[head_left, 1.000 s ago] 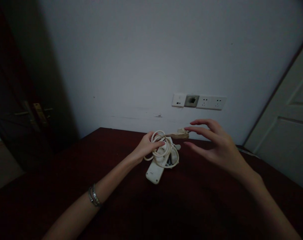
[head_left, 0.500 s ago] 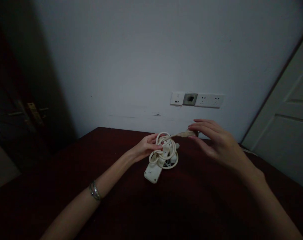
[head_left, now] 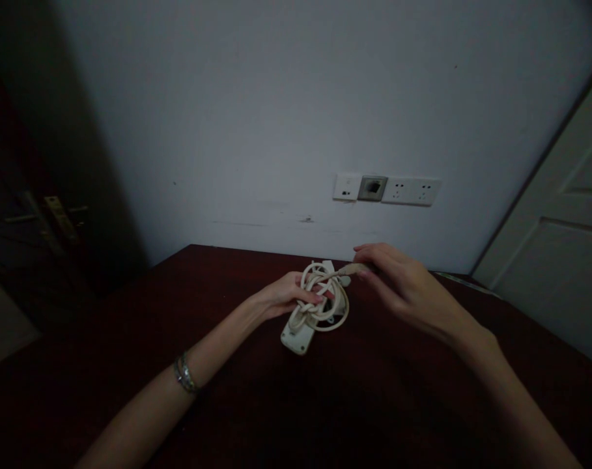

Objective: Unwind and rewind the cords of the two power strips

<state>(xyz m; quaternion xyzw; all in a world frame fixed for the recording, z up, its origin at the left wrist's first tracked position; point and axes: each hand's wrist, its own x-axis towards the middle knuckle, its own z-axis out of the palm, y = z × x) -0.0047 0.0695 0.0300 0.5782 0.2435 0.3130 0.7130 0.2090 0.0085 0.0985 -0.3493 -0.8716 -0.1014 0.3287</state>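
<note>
A white power strip (head_left: 296,341) is tilted above the dark red tabletop, with its pale cord (head_left: 347,311) bunched in loops over it. My left hand (head_left: 286,294) is closed around the left side of the loops, thumb on top and fingers partly hidden by the cord. From the bundle, one end of the cord runs up and right to a plug (head_left: 355,268). My right hand (head_left: 398,277) pinches that plug, hiding most of its body. Small pale parts show behind the loops, too dim to name.
Dark red tabletop (head_left: 217,280) meets a pale wall behind. Wall sockets (head_left: 411,191) sit above it to the right. A white panelled door (head_left: 569,260) stands at the right; a dark door with a brass handle plate (head_left: 61,218) is at the left.
My right hand has moved left and slightly down with the plug, bringing it closer to the bundle. My left hand keeps its grip, with the loops slightly shifted.
</note>
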